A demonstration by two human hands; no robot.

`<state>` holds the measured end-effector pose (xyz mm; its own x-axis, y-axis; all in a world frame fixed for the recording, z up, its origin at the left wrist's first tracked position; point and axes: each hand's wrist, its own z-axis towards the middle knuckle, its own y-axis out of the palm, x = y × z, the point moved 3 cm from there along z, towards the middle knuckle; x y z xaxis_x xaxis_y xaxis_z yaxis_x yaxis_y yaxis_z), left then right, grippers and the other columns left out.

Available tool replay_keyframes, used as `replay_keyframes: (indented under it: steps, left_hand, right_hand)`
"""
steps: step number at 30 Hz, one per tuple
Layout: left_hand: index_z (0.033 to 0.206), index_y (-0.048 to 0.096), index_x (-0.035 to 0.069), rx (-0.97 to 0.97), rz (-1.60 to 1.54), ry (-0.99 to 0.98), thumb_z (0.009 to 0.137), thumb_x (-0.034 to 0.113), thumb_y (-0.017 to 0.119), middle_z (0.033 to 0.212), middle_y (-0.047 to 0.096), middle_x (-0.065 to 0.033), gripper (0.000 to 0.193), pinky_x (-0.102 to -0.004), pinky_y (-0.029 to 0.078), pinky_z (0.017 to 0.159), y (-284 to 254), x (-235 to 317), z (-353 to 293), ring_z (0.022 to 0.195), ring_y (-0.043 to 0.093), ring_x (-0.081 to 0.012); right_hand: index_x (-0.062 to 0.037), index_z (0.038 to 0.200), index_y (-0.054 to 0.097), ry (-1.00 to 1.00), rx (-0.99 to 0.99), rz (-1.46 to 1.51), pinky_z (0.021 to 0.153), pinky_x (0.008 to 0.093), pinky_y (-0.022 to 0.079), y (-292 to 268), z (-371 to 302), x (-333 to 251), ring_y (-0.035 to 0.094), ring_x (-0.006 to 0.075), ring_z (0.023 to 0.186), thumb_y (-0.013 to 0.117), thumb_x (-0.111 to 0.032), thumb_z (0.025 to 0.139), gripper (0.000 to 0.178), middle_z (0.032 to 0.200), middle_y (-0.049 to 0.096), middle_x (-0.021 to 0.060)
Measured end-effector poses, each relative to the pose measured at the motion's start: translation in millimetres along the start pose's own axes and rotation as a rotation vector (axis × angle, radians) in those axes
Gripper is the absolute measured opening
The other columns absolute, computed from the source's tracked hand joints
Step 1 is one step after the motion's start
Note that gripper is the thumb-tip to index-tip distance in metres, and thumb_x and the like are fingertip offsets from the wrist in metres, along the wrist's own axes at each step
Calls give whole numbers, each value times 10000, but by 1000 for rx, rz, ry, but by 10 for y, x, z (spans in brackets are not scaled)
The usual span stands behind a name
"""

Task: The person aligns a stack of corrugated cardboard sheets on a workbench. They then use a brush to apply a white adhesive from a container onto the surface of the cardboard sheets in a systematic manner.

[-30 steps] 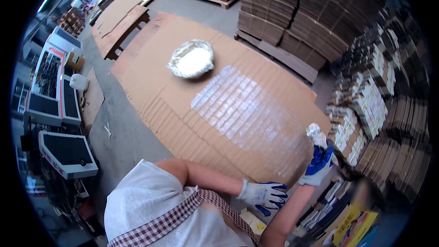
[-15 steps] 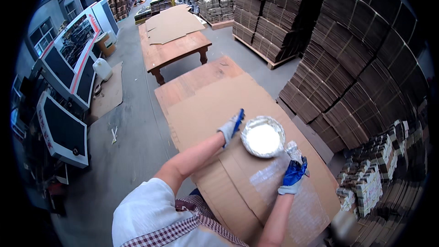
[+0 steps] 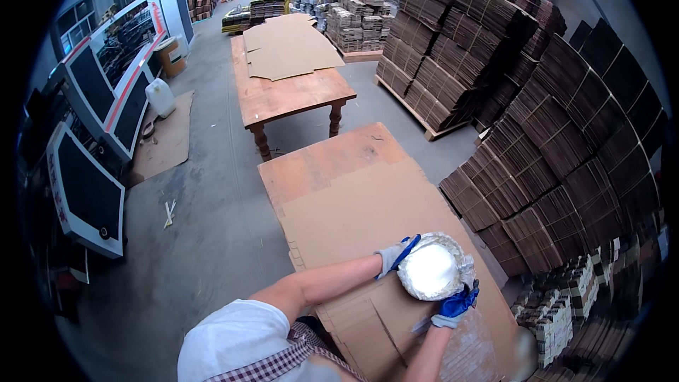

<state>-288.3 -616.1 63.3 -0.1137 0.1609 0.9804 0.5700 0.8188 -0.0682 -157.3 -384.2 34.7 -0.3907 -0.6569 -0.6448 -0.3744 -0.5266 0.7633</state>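
Note:
A round bowl (image 3: 433,272) with a crusted, silvery-white rim and bright white contents is over the brown cardboard sheet (image 3: 353,205) on the near table. My left hand (image 3: 396,256), in a grey glove with blue-coated fingers, grips the bowl's left rim. My right hand (image 3: 456,303), gloved alike, is closed at the bowl's near right side. Its fingers hold a whitish, crusted object (image 3: 467,269) beside the rim; its exact kind is hard to make out. Whitish, shiny smears (image 3: 463,350) mark the cardboard below my right hand.
A second wooden table (image 3: 297,95) with flat cardboard (image 3: 290,46) stands ahead. Tied cardboard stacks (image 3: 431,49) on a pallet rise beyond, with more bundles (image 3: 552,170) close on the right. Machine panels (image 3: 88,191) and a white jug (image 3: 160,97) are at left.
My left hand has come onto the bowl's rim from beside it. The bowl has shifted nearer, over part of the smeared patch, with my right hand close against it. The view has also moved.

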Motion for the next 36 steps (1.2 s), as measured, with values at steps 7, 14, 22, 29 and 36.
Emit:
replay_keyframes:
  steps: [7,14,22,29,36]
  left_hand:
    - [1308,511,60,121,-590,161,1070,359,405,1151,586,-72,397,-288,512,886,-880,-117,-1474,1000,585,-118]
    - [1481,394,93,278,-1321,-4,1034,446,444,1440,510,-108,572,-409,405,1116,-1717,-272,-3486,1300,514,-237]
    - [1498,362,94,636,-1324,177,1004,526,443,1485,450,-128,661,-464,408,1106,-2830,-505,-5317,1326,482,-289]
    - [1519,314,95,1015,-1110,315,1031,514,361,1516,399,-122,645,-447,399,1115,-4087,-762,-6370,1363,433,-286]
    - [1531,290,111,1212,-1069,392,1037,492,358,1527,378,-121,628,-466,378,1128,-5439,-960,-6832,1375,414,-298]
  right_hand:
    - [-153,1392,499,197,-168,15,1141,475,326,1067,-724,486,440,297,1340,542,-457,982,512,1455,483,111]
    - [-100,1294,574,553,-261,75,1104,441,394,2009,-1828,1612,523,276,1261,571,-362,987,403,1331,588,119]
    - [-200,1305,566,1055,-528,99,909,479,540,3354,-2919,3166,598,210,1178,591,-415,969,400,1274,630,31]
    - [-169,1251,595,1082,-303,112,1021,468,491,4553,-3030,4216,582,237,1199,636,-333,958,339,1239,634,62]
    - [-118,1222,612,945,-171,38,990,387,509,4761,-2393,5422,612,257,1134,663,-301,942,339,1231,639,87]
